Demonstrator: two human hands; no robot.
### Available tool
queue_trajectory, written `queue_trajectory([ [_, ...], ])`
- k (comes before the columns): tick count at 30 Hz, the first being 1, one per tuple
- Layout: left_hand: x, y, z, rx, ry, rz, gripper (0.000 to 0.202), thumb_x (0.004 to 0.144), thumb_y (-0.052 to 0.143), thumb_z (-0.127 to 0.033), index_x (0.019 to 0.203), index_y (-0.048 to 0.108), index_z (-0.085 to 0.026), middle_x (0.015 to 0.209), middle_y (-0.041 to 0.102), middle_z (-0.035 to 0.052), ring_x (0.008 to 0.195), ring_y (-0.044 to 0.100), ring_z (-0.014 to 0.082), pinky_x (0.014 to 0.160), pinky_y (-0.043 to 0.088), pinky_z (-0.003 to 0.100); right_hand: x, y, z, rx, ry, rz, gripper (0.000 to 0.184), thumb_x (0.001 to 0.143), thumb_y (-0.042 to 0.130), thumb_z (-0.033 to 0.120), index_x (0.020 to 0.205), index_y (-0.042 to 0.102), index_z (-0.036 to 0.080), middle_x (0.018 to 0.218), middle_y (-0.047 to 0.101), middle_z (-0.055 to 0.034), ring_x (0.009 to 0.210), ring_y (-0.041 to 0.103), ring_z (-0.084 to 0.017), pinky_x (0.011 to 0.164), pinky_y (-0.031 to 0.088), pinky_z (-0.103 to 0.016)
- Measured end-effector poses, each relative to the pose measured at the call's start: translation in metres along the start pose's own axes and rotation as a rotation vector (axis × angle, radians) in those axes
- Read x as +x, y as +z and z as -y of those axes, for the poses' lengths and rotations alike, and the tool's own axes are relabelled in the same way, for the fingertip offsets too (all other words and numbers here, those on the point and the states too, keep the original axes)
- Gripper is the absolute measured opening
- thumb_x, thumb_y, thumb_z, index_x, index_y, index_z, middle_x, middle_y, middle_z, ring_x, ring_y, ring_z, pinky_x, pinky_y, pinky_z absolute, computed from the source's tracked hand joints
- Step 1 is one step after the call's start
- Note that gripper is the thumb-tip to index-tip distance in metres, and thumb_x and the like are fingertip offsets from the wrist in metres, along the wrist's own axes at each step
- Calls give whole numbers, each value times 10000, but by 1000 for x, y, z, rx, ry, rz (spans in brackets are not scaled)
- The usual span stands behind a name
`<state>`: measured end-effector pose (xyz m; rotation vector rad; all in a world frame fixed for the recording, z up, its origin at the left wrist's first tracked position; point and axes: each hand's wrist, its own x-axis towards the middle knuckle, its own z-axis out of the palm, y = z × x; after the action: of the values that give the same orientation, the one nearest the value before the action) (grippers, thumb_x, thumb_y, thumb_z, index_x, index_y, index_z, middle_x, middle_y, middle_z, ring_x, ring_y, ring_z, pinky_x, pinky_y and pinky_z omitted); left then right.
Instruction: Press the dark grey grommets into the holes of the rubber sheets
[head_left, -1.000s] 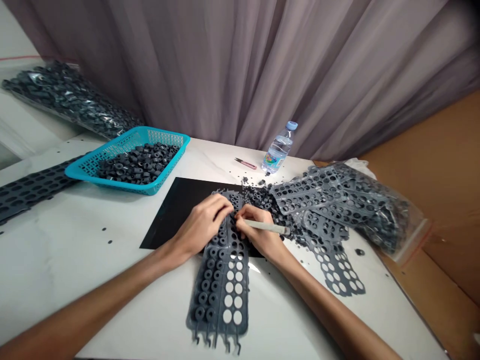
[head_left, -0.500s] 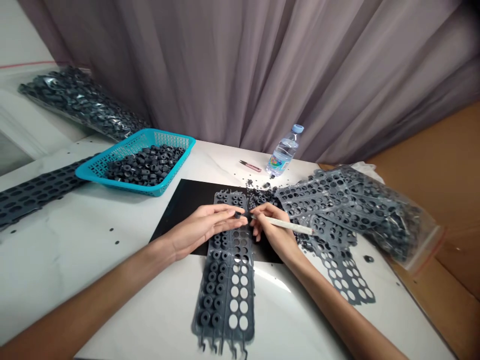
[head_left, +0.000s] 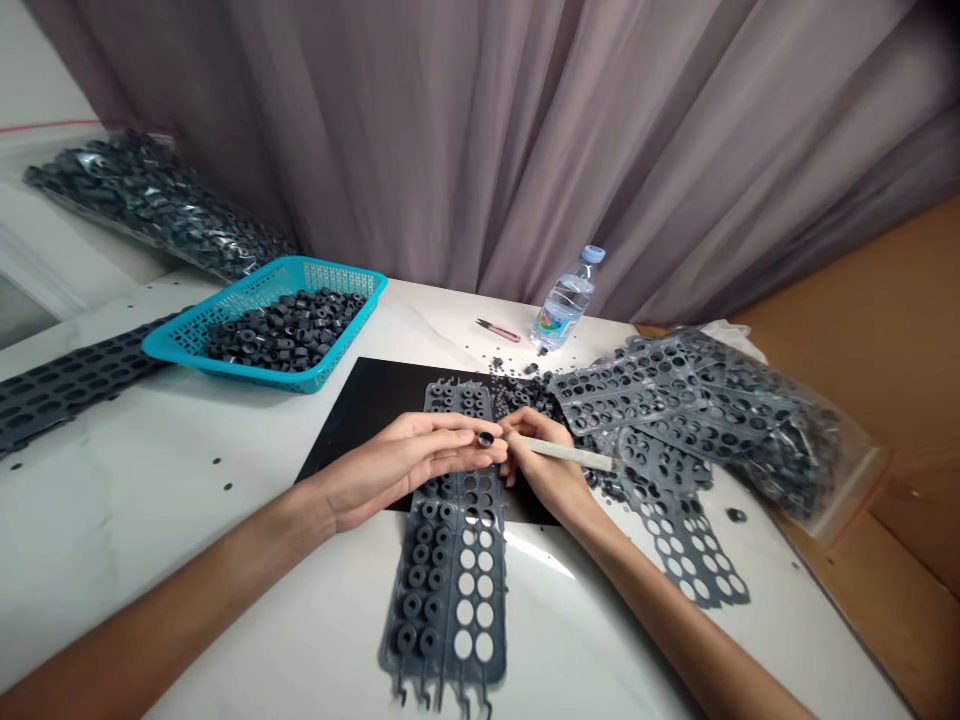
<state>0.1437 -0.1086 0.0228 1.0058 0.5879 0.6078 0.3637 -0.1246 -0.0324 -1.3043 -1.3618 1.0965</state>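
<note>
A grey rubber strip (head_left: 450,560) with rows of rings and punched holes lies lengthwise in front of me, partly over a black mat (head_left: 367,410). My left hand (head_left: 405,462) rests on the strip's upper part, fingers stretched to the right, with a small dark ring (head_left: 485,439) at its fingertips. My right hand (head_left: 541,465) is closed on a thin pale stick tool (head_left: 570,455), whose tip meets that ring.
A teal basket (head_left: 187,340) of loose dark rings stands at the left. Punched grey strips (head_left: 675,540) and a plastic bag (head_left: 750,430) of them lie at the right. A water bottle (head_left: 564,305), small snips (head_left: 496,329) and another filled bag (head_left: 150,210) sit further back.
My left hand went from curled over the strip to stretched flat, fingers pointing right. A ring now sits at its fingertips, and the stick's tip has come against it.
</note>
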Motion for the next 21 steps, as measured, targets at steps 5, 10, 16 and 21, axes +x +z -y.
queue_trajectory([
  [5, -1, 1, 0, -34, -21, -12, 263, 980, 650, -230, 1197, 767, -140, 1262, 756, 141, 1302, 646, 266, 1203, 446, 383, 0, 0, -1, 7, 0, 12, 184, 931, 634, 376, 895, 609, 197, 596, 624, 38, 451, 575, -115, 429, 469, -202],
  [10, 0, 0, 1, -49, -40, -40, 255, 959, 674, -206, 1188, 769, -147, 1270, 752, 135, 1315, 636, 259, 1206, 446, 371, -1, 0, 2, 8, -2, 16, 200, 919, 646, 388, 870, 611, 197, 604, 631, 35, 455, 581, -113, 434, 474, -201],
  [16, 0, -1, 2, -68, -55, -40, 252, 963, 681, -226, 1180, 777, -142, 1267, 754, 134, 1305, 644, 249, 1192, 460, 329, -1, 0, 0, 3, -2, 14, 204, 926, 638, 392, 887, 622, 193, 625, 639, 27, 460, 585, -113, 435, 488, -205],
  [21, 0, -2, 3, -7, -53, -53, 284, 942, 711, -244, 1203, 766, -146, 1272, 753, 134, 1315, 637, 257, 1193, 456, 342, -3, -2, 4, -24, -61, -23, 213, 958, 631, 402, 905, 621, 196, 653, 641, 20, 475, 587, -120, 436, 490, -217],
])
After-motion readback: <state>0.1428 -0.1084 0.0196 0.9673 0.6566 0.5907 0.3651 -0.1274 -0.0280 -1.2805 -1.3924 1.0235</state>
